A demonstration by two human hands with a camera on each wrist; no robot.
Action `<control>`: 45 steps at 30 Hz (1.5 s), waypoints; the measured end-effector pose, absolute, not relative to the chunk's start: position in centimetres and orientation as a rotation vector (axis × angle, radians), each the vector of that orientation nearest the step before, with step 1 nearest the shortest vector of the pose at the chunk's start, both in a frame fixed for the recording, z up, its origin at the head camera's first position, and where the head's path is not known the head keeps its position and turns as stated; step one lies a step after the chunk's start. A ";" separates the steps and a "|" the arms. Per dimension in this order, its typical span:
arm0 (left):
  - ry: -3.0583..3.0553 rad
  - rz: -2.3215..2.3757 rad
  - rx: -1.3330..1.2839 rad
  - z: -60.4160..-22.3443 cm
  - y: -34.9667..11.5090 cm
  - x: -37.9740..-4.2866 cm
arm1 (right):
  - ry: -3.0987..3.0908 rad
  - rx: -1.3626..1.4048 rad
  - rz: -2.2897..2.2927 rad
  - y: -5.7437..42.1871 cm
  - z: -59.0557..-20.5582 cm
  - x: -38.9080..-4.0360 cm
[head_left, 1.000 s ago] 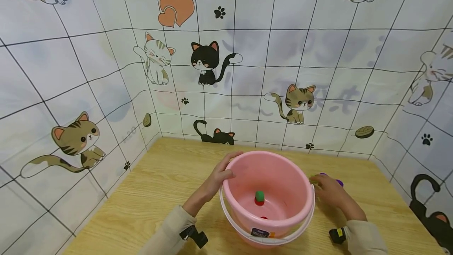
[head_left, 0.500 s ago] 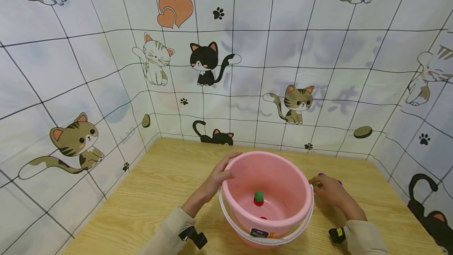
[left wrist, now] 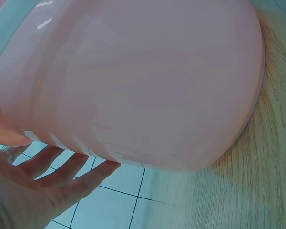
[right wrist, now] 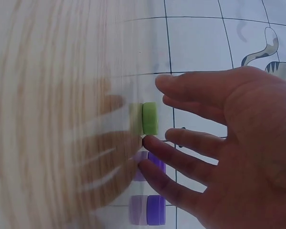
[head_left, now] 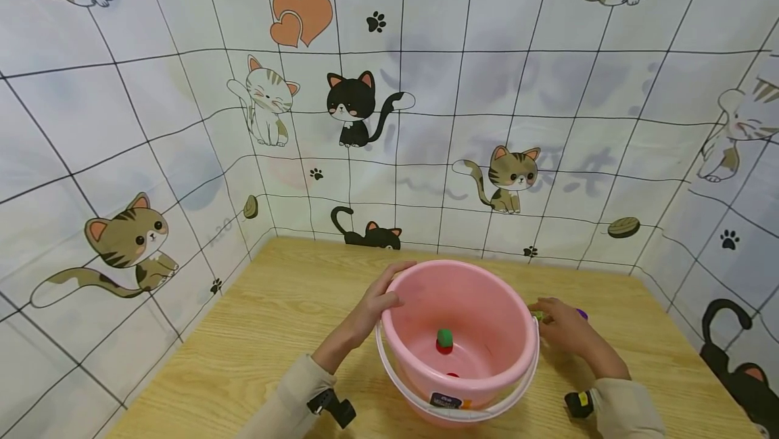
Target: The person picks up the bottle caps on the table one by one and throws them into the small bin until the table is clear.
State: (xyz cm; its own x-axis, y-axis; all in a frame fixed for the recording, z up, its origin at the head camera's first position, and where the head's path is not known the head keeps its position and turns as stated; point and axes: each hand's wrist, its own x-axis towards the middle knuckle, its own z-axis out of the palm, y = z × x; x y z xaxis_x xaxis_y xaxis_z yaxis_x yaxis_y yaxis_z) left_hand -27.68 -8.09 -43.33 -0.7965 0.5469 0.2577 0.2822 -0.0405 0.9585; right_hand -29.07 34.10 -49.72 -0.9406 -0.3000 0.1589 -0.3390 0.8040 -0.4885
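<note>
Wood-grain table (head_left: 274,304), white gridded backdrop (head_left: 435,26), printed cartoon cats (head_left: 351,101), orange hearts (head_left: 310,14)

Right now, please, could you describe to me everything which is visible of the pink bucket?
The pink bucket looks like smooth plastic, with a thick round rim, a white handle hanging down at the front, and a dark, unreadable label on its near side. It stands on the wood-grained table, open end up; any slight tilt is hard to judge. Inside show a red-and-green object and a sliver of something red. The left hand holds it at the rim.
</note>
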 end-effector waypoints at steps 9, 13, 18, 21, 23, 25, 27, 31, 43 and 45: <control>2.028 1.938 0.893 -43.3 -8.1 -27.7 | -2.921 0.556 0.759 34.0 -49.4 -28.8; 2.035 1.930 0.887 -43.4 -8.1 -27.7 | -2.942 0.525 0.810 33.9 -49.1 -28.6; 2.034 1.930 0.883 -43.4 -8.1 -27.6 | -2.973 0.474 0.835 33.8 -49.0 -28.5; 2.028 1.934 0.889 -43.4 -8.1 -27.7 | -2.966 0.501 0.843 33.7 -49.0 -28.4; 2.025 1.937 0.894 -43.4 -8.1 -27.7 | -2.949 0.547 0.819 33.5 -49.1 -28.3; 2.020 1.940 0.898 -43.4 -8.1 -27.7 | -2.932 0.577 0.785 33.5 -49.3 -28.3; 2.016 1.943 0.899 -43.4 -8.1 -27.7 | -2.927 0.586 0.743 33.5 -49.3 -28.4; 2.015 1.944 0.893 -43.4 -8.1 -27.6 | -2.960 0.537 0.741 33.5 -49.1 -28.4; 2.015 1.940 0.890 -43.4 -8.1 -27.8 | -2.978 0.450 0.811 33.8 -49.7 -29.1; 2.018 1.939 0.885 -43.4 -8.1 -27.8 | -2.985 0.437 0.822 33.8 -49.8 -29.2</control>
State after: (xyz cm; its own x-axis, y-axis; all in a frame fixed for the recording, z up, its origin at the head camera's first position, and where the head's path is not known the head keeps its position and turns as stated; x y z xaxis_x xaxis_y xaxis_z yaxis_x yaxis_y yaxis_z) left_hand -27.78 -8.11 -43.42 -0.7990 0.5453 0.2537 0.2752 -0.0434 0.9604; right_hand -29.25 33.77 -49.83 -0.9608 -0.2631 0.0875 -0.2708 0.8226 -0.5000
